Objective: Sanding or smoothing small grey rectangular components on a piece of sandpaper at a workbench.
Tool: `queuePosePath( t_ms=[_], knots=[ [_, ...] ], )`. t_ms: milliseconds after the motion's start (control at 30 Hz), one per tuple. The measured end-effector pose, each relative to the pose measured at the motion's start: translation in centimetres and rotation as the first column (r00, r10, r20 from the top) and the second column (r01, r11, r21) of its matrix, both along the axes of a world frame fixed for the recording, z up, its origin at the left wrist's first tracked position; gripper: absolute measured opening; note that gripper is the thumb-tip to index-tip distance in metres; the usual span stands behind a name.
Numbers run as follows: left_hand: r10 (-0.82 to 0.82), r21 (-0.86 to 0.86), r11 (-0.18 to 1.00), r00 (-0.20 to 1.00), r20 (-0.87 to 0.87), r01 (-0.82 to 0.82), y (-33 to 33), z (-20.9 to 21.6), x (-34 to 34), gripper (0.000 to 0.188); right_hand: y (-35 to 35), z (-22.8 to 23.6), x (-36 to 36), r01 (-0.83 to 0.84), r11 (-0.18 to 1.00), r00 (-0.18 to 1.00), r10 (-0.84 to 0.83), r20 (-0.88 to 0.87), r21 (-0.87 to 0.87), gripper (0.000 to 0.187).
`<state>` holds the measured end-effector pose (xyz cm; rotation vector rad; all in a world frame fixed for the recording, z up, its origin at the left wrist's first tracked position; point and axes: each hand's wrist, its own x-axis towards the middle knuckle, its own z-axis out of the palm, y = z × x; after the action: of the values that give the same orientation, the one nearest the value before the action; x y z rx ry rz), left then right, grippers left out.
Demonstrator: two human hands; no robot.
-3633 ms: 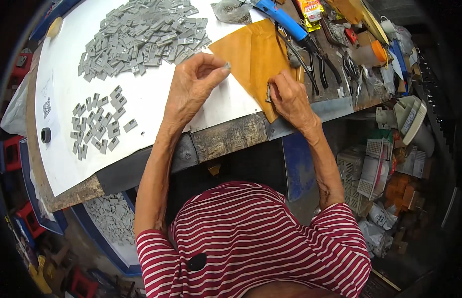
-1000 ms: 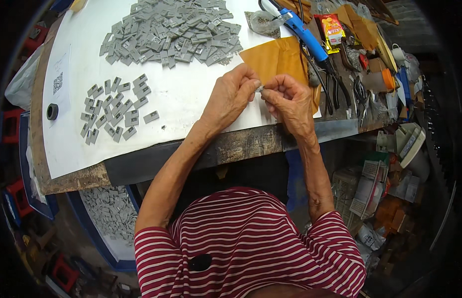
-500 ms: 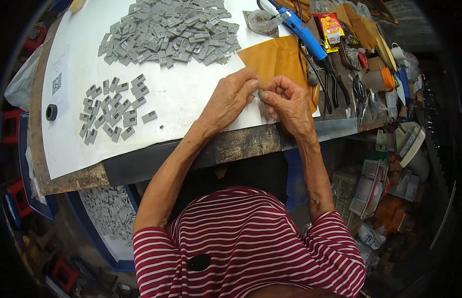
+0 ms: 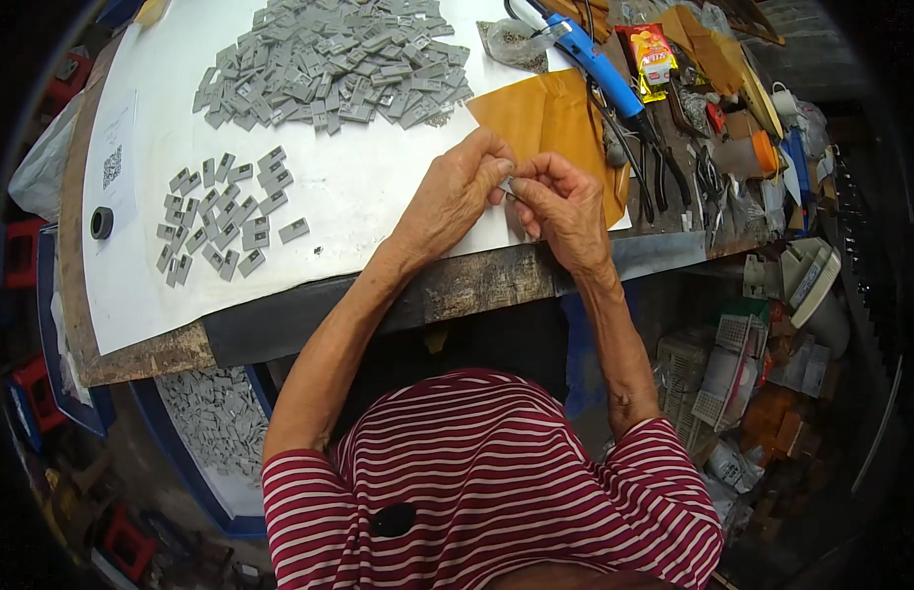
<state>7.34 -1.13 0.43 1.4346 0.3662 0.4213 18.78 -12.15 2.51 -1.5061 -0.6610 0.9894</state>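
Note:
Near the table's front edge, my two hands meet fingertip to fingertip over a small grey piece (image 4: 507, 184). My left hand (image 4: 465, 193) pinches it between thumb and fingers. The fingers of my right hand (image 4: 567, 205) are closed at its right side; whatever tiny part they hold is hidden. A loose group of small grey rectangular plastic pieces (image 4: 228, 214), many with a dark slot, lies left of my hands on a white sheet (image 4: 378, 187). Beyond it is a large heap of similar grey pieces (image 4: 329, 69).
Brown paper (image 4: 535, 113) lies just behind my hands. Farther right are a blue corded tool (image 4: 604, 69), a bag of small parts (image 4: 521, 44), black-handled pliers (image 4: 668, 167) and a red-yellow packet (image 4: 653, 64). A black ring (image 4: 102, 222) sits at left; a blue-rimmed tray (image 4: 265, 388) stands below.
My right hand has shifted slightly left and its fingers have turned a little at the grey piece. My left hand stays nearly in place, still pinching. The grey pieces on the table have not moved.

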Motion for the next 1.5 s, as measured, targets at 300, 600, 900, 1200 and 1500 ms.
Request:
queuePosePath(
  t_ms=[300, 600, 900, 1200, 1500],
  knots=[
    [0.002, 0.3, 0.954, 1.0, -0.008, 0.0, -0.2, 0.6, -0.4, 0.015, -0.3, 0.6, 0.6, 0.03, 0.999, 0.994, -0.028, 0.105, -0.016, 0.007],
    [0.1, 0.529, 0.841, 0.993, 0.063, -0.118, -0.1, -0.1, -0.2, 0.019, -0.2, -0.1, 1.0, 0.007, 0.997, 1.0, -0.004, -0.027, 0.083, 0.014],
    [0.15, 0.604, 0.777, 0.984, 0.099, -0.18, 0.1, -0.5, -0.5, 0.019, 0.2, 0.4, 0.6, -0.021, 0.999, 0.997, 0.018, 0.069, 0.033, 0.014],
    [0.208, 0.723, 0.662, 0.975, 0.08, -0.2, 0.9, 1.2, -2.2, 0.015, 0.4, 0.5, 0.4, -0.043, 0.994, 0.999, 0.041, 0.026, 0.101, 0.018],
    [0.548, 0.912, 0.339, 0.837, 0.007, -0.229, 4.2, 0.2, -9.2, 0.012, -0.8, 1.0, 0.3, -0.029, 0.993, 0.995, 0.018, 0.099, 0.115, 0.018]
  ],
)
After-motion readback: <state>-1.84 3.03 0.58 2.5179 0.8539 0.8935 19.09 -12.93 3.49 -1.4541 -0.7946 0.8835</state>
